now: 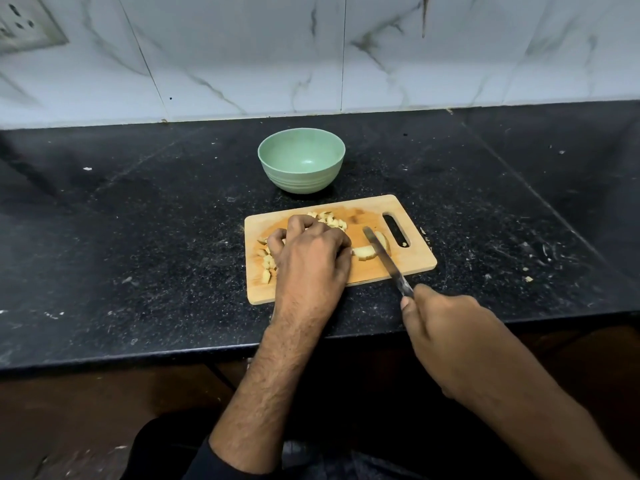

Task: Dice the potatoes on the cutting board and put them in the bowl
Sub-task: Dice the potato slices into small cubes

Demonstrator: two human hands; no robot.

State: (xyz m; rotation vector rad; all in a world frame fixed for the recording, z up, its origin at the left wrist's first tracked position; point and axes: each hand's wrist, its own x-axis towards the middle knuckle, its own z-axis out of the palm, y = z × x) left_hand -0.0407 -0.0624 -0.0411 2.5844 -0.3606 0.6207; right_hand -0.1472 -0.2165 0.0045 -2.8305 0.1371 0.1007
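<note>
A wooden cutting board [408,263] lies on the black counter. Diced potato pieces [330,219] sit at its far middle, and more pieces [266,266] lie at its left. My left hand [311,258] rests on the board with curled fingers, holding a potato slice [363,252] that sticks out to its right. My right hand [450,337] grips a knife [384,259] by the handle; the blade lies across the potato slice, beside another piece [383,239]. A green bowl [301,164] stands behind the board and looks empty.
The black stone counter [138,237] carries scattered crumbs and small scraps. A marble-tiled wall [311,53] rises behind it, with a socket plate [24,26] at the top left. The counter's front edge runs just under my wrists.
</note>
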